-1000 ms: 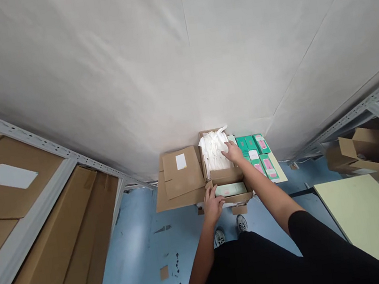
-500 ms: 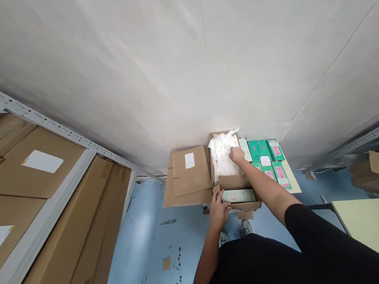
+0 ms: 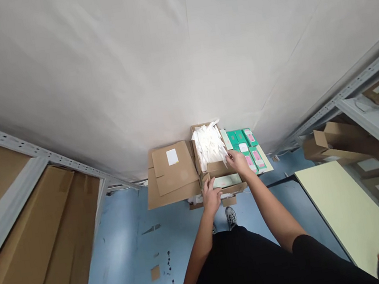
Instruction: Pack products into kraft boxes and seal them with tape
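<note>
My right hand (image 3: 238,162) pinches a white strip (image 3: 225,156) that looks like thin paper or plastic, at the near right corner of a carton. That carton is heaped with white strips (image 3: 207,144). In front of it is an open cardboard box (image 3: 219,168) with a long pale green box (image 3: 227,181) lying inside. My left hand (image 3: 212,196) grips the cardboard box at its near left corner, fingers bent over the edge beside the pale green box.
Green and pink boxes (image 3: 257,156) stand in rows to the right. Flattened cardboard (image 3: 174,172) lies to the left. Shelving with big cartons (image 3: 45,249) flanks me on the left. A pale yellow tabletop (image 3: 341,204) and more open cartons (image 3: 339,143) are on the right.
My right hand has come back from the heap toward the cardboard box, drawing a white strip out. My left hand stays at the box corner. The view has turned rightward.
</note>
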A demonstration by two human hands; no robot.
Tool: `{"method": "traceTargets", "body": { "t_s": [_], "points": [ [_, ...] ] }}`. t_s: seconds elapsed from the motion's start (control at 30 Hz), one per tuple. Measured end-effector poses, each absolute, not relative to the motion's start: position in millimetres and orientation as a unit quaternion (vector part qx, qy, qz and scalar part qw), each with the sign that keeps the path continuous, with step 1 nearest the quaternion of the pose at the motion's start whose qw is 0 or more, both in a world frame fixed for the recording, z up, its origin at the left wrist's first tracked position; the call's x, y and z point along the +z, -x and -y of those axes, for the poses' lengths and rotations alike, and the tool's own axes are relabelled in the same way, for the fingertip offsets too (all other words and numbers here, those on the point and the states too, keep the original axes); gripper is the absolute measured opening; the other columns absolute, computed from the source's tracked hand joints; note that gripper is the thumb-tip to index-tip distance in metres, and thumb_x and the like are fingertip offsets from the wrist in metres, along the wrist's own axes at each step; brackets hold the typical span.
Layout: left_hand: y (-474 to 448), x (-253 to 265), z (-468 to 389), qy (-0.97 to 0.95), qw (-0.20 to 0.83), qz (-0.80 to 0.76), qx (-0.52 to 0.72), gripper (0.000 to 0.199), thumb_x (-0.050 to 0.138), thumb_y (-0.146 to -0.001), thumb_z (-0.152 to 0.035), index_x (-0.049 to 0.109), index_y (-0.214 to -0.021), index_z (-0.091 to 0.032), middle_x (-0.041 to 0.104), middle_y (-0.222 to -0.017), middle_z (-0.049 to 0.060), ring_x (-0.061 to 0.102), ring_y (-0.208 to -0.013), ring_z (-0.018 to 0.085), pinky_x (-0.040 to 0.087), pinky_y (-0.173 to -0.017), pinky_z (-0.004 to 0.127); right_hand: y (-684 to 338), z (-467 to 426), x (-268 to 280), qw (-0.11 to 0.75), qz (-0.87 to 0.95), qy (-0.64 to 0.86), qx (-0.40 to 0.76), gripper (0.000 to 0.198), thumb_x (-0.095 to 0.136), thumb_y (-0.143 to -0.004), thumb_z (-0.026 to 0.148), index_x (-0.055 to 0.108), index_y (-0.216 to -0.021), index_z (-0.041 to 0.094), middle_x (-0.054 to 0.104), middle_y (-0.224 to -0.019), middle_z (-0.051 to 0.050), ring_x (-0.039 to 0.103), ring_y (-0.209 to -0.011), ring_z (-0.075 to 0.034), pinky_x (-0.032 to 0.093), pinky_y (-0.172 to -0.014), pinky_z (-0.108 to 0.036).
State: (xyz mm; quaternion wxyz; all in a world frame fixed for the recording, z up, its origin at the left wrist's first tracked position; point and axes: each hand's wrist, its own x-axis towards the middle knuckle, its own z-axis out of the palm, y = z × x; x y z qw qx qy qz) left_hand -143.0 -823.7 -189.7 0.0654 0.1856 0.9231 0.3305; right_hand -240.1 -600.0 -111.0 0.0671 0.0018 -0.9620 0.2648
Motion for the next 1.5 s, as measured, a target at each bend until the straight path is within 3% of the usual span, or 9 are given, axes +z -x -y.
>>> {"method": "traceTargets", "body": {
  "t_s": [0.1,0.23,0.33,0.5,0.7,1.1,1.33,1.5],
  "points": [
    [140.2,-194.5,822.5,-0.196,0.056,-0.923,0.326,0.021,0.064,-0.093,-0.02,0.084,-0.097,-0.026,0.047,-0.165,0.002,0.034,-0.153,0.037,0.042,-0.12,0.058,196.1,590.7,-123.0,0.014,0.959,-0.016,0.282,0.03,0.061,-0.091,0.024,0.076,-0.118,0.022,0.079,-0.108,-0.009,0.071,-0.097,-0.026,0.052,-0.086,-0.033],
    [130.2,-197.1,819.4,-0.209,0.045,-0.923,0.32,0.021,0.065,-0.092,-0.02,0.084,-0.096,-0.026,0.048,-0.164,0.002,0.035,-0.152,0.038,0.041,-0.121,0.058,153.7,579.9,-140.4,-0.028,0.946,-0.025,0.323,0.06,0.073,-0.085,0.028,0.064,-0.144,0.023,0.071,-0.135,-0.012,0.067,-0.122,-0.031,0.054,-0.103,-0.043],
    [119.9,-196.3,814.4,-0.228,0.038,-0.921,0.313,0.021,0.065,-0.092,-0.02,0.084,-0.097,-0.026,0.048,-0.163,0.002,0.035,-0.152,0.038,0.041,-0.121,0.059,135.5,569.1,-141.9,0.02,0.936,-0.016,0.352,0.065,0.069,-0.09,0.034,0.055,-0.153,0.024,0.067,-0.142,-0.013,0.064,-0.13,-0.031,0.052,-0.11,-0.047],
    [103.8,-196.2,786.6,-0.267,0.022,-0.915,0.302,0.023,0.061,-0.095,-0.021,0.084,-0.098,-0.024,0.049,-0.163,0.004,0.034,-0.152,0.039,0.042,-0.121,0.058,106.0,532.0,-121.4,0.13,0.929,0.002,0.346,0.058,0.064,-0.095,0.035,0.056,-0.152,0.025,0.058,-0.153,-0.013,0.053,-0.144,-0.031,0.043,-0.121,-0.051],
    [77.5,-192.4,701.2,-0.327,0.006,-0.898,0.295,0.025,0.059,-0.097,-0.023,0.084,-0.101,-0.024,0.051,-0.161,0.006,0.035,-0.152,0.041,0.042,-0.119,0.062,35.2,443.3,-98.4,0.205,0.924,0.067,0.316,0.056,0.062,-0.097,0.035,0.058,-0.151,0.025,0.055,-0.156,-0.013,0.051,-0.145,-0.031,0.042,-0.123,-0.051],
    [-0.9,-187.9,459.3,-0.508,0.029,-0.811,0.288,0.02,0.063,-0.094,-0.021,0.082,-0.099,-0.024,0.052,-0.16,0.007,0.036,-0.153,0.039,0.043,-0.119,0.063,-182.2,219.7,-125.8,0.199,0.878,0.333,0.28,0.066,0.067,-0.092,0.039,0.053,-0.155,0.025,0.046,-0.164,-0.014,0.043,-0.152,-0.033,0.039,-0.124,-0.054],
    [-25.6,-192.5,349.8,-0.617,0.087,-0.731,0.279,0.019,0.066,-0.094,-0.021,0.082,-0.103,-0.024,0.05,-0.162,0.007,0.035,-0.155,0.038,0.041,-0.121,0.062,-268.4,169.3,-137.0,0.211,0.831,0.453,0.244,0.072,0.065,-0.094,0.041,0.043,-0.161,0.027,0.025,-0.175,-0.013,0.032,-0.158,-0.034,0.037,-0.125,-0.054],
    [-19.3,-212.5,279.3,-0.673,0.127,-0.679,0.266,0.019,0.064,-0.096,-0.023,0.082,-0.102,-0.025,0.049,-0.163,0.006,0.032,-0.157,0.036,0.04,-0.123,0.061,-300.5,150.1,-154.0,0.213,0.792,0.532,0.208,0.073,0.067,-0.093,0.038,0.043,-0.161,0.028,0.024,-0.175,-0.012,0.03,-0.159,-0.037,0.036,-0.125,-0.057]
  ]
}}
